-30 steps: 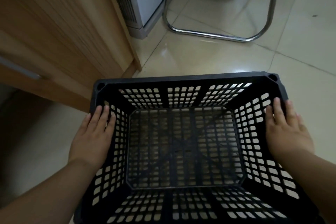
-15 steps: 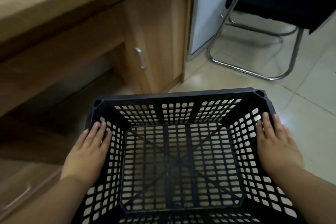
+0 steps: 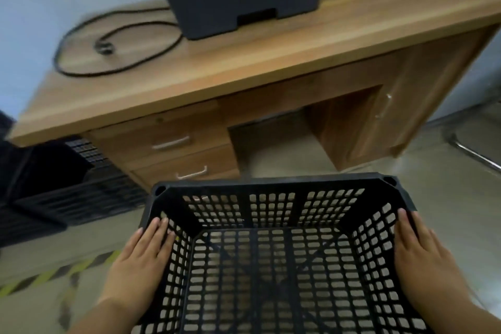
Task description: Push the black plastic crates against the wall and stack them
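while pressed between left hand (image 3: 141, 260) and right hand (image 3: 425, 263), fingers flat and straight: one black crate (image 3: 271, 182), before the desk (image 3: 271, 57) front edge. further crates (image 3: 54, 198) at its left corner.

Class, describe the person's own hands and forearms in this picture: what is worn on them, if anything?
The left hand and right hand are bare: no gloves, and no rings show on the fingers in view. The left forearm and right forearm are bare too, with no sleeve, watch or bracelet in the frame.
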